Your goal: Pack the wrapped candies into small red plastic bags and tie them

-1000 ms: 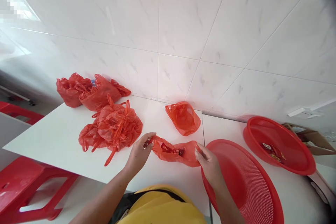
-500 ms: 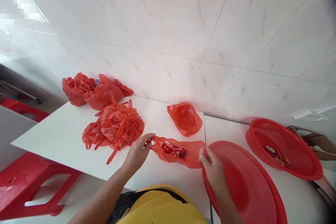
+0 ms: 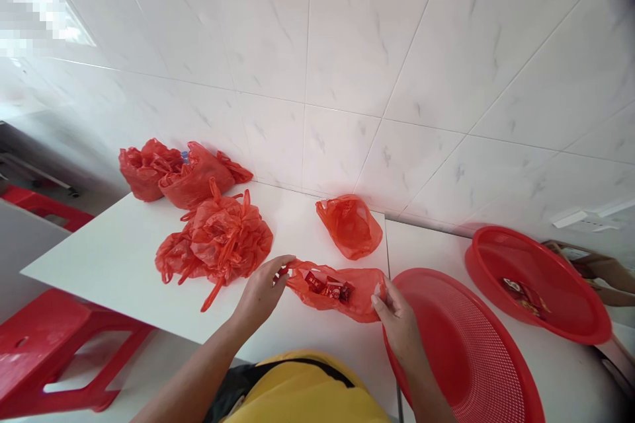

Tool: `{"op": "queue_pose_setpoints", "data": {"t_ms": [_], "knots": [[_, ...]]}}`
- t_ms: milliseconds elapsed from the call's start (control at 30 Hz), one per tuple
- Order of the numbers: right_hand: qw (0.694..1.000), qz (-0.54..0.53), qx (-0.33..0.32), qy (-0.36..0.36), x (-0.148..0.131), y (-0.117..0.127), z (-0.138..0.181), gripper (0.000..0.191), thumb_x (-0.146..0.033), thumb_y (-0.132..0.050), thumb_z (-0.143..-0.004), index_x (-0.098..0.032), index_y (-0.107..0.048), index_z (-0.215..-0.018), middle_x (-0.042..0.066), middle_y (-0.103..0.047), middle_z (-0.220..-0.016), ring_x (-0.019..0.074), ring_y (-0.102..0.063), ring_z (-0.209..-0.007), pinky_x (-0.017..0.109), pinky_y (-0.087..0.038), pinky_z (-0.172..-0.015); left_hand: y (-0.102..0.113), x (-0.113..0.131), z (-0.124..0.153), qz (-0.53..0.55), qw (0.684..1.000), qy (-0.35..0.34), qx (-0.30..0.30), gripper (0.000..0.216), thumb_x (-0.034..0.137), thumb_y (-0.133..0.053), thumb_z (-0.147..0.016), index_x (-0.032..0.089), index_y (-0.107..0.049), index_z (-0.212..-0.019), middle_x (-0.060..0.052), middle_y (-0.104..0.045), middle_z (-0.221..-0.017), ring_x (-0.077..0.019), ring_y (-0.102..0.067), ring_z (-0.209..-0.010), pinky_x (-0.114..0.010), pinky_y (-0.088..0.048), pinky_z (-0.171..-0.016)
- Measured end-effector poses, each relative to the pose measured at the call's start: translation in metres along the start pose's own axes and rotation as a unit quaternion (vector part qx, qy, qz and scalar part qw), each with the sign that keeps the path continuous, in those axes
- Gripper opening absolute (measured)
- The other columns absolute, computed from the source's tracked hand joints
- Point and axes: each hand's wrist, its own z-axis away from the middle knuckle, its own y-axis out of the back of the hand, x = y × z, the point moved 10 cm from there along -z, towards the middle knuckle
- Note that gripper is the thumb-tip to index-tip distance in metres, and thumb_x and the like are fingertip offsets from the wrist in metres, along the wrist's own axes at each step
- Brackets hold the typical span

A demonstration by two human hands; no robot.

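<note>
A: The thin red plastic bag has sunk a little toward the white table.
B: Who holds it?
A: The left hand pinches one end, the right hand pinches the other. It hangs between them.

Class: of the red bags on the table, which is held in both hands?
The nearest bag, stretched between left hand and right hand, red packets showing inside.

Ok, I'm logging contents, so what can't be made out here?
Head view: print on the wrapped pieces in the red bag, pinched by left hand and right hand: too small, veiled by plastic.
Head view: contents of the heaped bags: hidden by crumpled plastic.
Head view: near basket: cut off by the bottom edge.
Head view: packets in the far basket: too small.
</note>
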Motion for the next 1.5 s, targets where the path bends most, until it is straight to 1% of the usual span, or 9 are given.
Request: {"op": "queue_pose_setpoints", "data": {"t_ms": [133,233,367,500,767,933,1200,1400,1500], "knots": [[1.0,-0.024,-0.015,0.002,0.002,-0.003,0.0,0.064,-0.05,-0.063,-0.078,-0.023,-0.05,-0.135,0.009,-0.064,-0.125,0.0277,-0.06,-0.113,0.039,-0.051,-0.093,0.001,0.002,0.0,-0.003,1.0,0.006,0.0,0.034,0.02,-0.047,-0.081,0.026,-0.065,-0.11,-0.003,-0.072,-0.103,-0.0189,-0.065,-0.08,-0.03,-0.051,-0.071],[0.999,-0.03,-0.025,-0.001,0.002,-0.005,0.002,0.061,-0.048,-0.061,-0.081,-0.024,-0.048,-0.135,0.008,-0.065,-0.122,0.0277,-0.061,-0.111,0.039,-0.051,-0.092,0.0,0.001,0.0,-0.008,1.0,0.013,-0.004,0.034,0.021,-0.048,-0.081,0.026,-0.065,-0.11,-0.003,-0.073,-0.101,-0.0183,-0.064,-0.076,-0.03,-0.05,-0.07],[0.999,-0.03,-0.036,-0.007,0.004,-0.006,0.003,0.061,-0.048,-0.059,-0.083,-0.025,-0.045,-0.137,0.008,-0.064,-0.123,0.0266,-0.06,-0.112,0.039,-0.05,-0.094,-0.003,-0.002,0.0,-0.02,1.0,0.018,-0.009,0.035,0.02,-0.047,-0.082,0.025,-0.064,-0.112,-0.003,-0.073,-0.097,-0.0183,-0.064,-0.075,-0.03,-0.05,-0.071],[0.999,-0.033,-0.038,-0.005,0.006,-0.006,0.003,0.062,-0.047,-0.059,-0.083,-0.025,-0.042,-0.139,0.008,-0.064,-0.124,0.0268,-0.06,-0.112,0.039,-0.051,-0.093,-0.004,-0.001,-0.001,-0.021,1.0,0.006,-0.005,0.035,0.019,-0.047,-0.082,0.025,-0.064,-0.112,-0.003,-0.072,-0.092,-0.0177,-0.064,-0.075,-0.029,-0.051,-0.071],[0.998,-0.045,-0.033,-0.002,0.007,-0.006,0.001,0.062,-0.045,-0.061,-0.081,-0.023,-0.045,-0.137,0.009,-0.064,-0.124,0.0278,-0.061,-0.11,0.041,-0.051,-0.093,-0.006,-0.001,0.0,-0.028,1.0,-0.002,-0.011,0.037,0.016,-0.047,-0.082,0.024,-0.062,-0.114,-0.002,-0.072,-0.097,-0.015,-0.063,-0.076,-0.027,-0.05,-0.069],[0.999,-0.045,-0.027,0.005,0.007,-0.004,0.001,0.063,-0.044,-0.061,-0.082,-0.023,-0.043,-0.138,0.009,-0.064,-0.122,0.028,-0.061,-0.11,0.042,-0.051,-0.093,-0.006,0.001,0.0,-0.03,0.999,-0.009,-0.009,0.038,0.013,-0.047,-0.081,0.024,-0.062,-0.114,-0.002,-0.072,-0.1,-0.014,-0.063,-0.076,-0.026,-0.05,-0.069],[0.999,-0.035,-0.016,0.003,0.007,-0.003,0.001,0.058,-0.047,-0.062,-0.08,-0.024,-0.05,-0.132,0.008,-0.064,-0.124,0.0281,-0.061,-0.111,0.038,-0.053,-0.09,-0.006,0.002,0.0,-0.037,0.999,-0.021,-0.002,0.037,0.015,-0.047,-0.082,0.024,-0.062,-0.114,-0.002,-0.072,-0.096,-0.0144,-0.064,-0.075,-0.027,-0.051,-0.069],[1.0,-0.026,-0.004,0.001,0.01,0.002,0.001,0.055,-0.047,-0.063,-0.079,-0.022,-0.055,-0.128,0.008,-0.068,-0.115,0.0258,-0.064,-0.102,0.034,-0.054,-0.084,-0.006,0.002,0.001,-0.038,0.999,-0.023,-0.004,0.038,0.014,-0.046,-0.082,0.024,-0.061,-0.115,-0.003,-0.071,-0.098,-0.0141,-0.063,-0.074,-0.027,-0.052,-0.069],[1.0,-0.02,0.007,0.002,0.008,0.006,0.001,0.05,-0.047,-0.061,-0.08,-0.021,-0.059,-0.123,0.009,-0.068,-0.115,0.0252,-0.064,-0.101,0.032,-0.053,-0.083,-0.005,0.003,0.001,-0.04,0.999,-0.027,-0.002,0.04,0.012,-0.045,-0.081,0.024,-0.061,-0.116,-0.003,-0.071,-0.1,-0.014,-0.063,-0.075,-0.027,-0.052,-0.069]]}}
